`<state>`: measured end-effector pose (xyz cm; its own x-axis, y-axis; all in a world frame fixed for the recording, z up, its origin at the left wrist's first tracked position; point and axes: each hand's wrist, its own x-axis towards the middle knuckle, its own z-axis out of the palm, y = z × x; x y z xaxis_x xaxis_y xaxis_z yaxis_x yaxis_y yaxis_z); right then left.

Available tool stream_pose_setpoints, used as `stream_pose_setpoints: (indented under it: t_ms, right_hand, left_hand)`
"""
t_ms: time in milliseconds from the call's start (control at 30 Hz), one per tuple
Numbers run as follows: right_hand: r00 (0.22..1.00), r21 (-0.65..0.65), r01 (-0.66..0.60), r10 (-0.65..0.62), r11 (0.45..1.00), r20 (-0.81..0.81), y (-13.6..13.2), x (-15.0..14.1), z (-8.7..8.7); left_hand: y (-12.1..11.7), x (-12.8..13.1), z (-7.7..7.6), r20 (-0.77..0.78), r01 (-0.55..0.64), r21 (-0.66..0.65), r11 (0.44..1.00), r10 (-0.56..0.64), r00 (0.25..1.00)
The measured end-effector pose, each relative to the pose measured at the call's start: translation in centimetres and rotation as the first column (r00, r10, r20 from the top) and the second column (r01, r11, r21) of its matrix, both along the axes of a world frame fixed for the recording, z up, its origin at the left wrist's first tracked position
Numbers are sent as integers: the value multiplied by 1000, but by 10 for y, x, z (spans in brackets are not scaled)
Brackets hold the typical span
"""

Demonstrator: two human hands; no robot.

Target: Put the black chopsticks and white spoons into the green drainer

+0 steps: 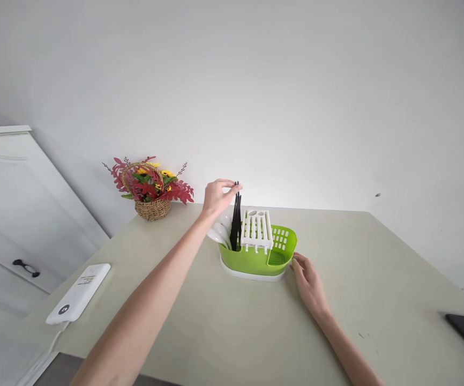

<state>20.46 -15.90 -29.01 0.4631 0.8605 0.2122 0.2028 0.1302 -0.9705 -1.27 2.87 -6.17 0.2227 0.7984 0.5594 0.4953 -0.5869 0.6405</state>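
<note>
Device print (88, 280) illegible, chopsticks (236, 225) in hand (216, 197)

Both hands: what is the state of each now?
Left hand: closed, pinching black chopsticks.
Right hand: against green utensil caddy; whether gripping cannot be told.

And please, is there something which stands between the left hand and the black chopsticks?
Nothing visible: the left hand pinches the black chopsticks near their tops. Lower down, white spoons stand to their left and the white rack to their right.
</note>
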Motion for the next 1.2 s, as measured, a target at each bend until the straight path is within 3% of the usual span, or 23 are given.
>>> stream_pose_setpoints:
  t_ms: [100,200,267,367,467,533,600,667,733,800,900,1067,1200]
  right_hand:
    - [1000,-4,2,-2,1000,1,-2,-1,2]
    - [1000,-12,1,-1,1000,3,-4,-2,5]
    - [1000,-21,5,-5,1000,3,-5,-2,6]
    - [1000,-39,12,-12,999,0,-6,-2,6]
    - [1000,-58,20,-20,998,-1,-7,-3,6]
    - [1000,-70,24,-24,997,1,-8,-2,5]
    - [1000,-84,25,-25,996,4,-9,-2,4]
    - [1000,-97,27,-26,995,10,-10,-2,3]
    - [1000,-106,28,-27,994,16,-10,-2,3]
    - [999,-111,29,-27,993,22,-11,-2,2]
    - [999,-121,31,-27,992,29,-11,-1,1]
    - [999,-119,31,-27,992,31,-10,-1,1]
    - [999,-117,30,-25,993,38,-10,-2,2]
  left_hand:
    - [-2,-18,21,252,98,-54,994,-81,964]
    - [-6,-42,43,551,232,-96,968,-142,822]
    - [-8,-61,52,681,224,-102,969,-96,726]
    - [-9,-95,53,758,174,-107,979,-33,651]
    - [-10,-132,42,752,163,-150,975,5,660]
    - [-11,-156,31,698,153,-218,964,44,715]
    - [-15,-176,20,572,157,-338,928,70,818]
    - [-19,-191,8,352,154,-500,852,38,935]
    - [-23,-200,-6,111,99,-643,760,-36,993]
    - [-24,-205,-22,-55,25,-717,696,-93,994]
    - [-20,-209,-48,-175,-63,-749,660,-106,979]
    - [-3,-216,-86,-462,-274,-624,731,-63,884]
    - [4,-220,-99,-593,-384,-527,758,-3,805]
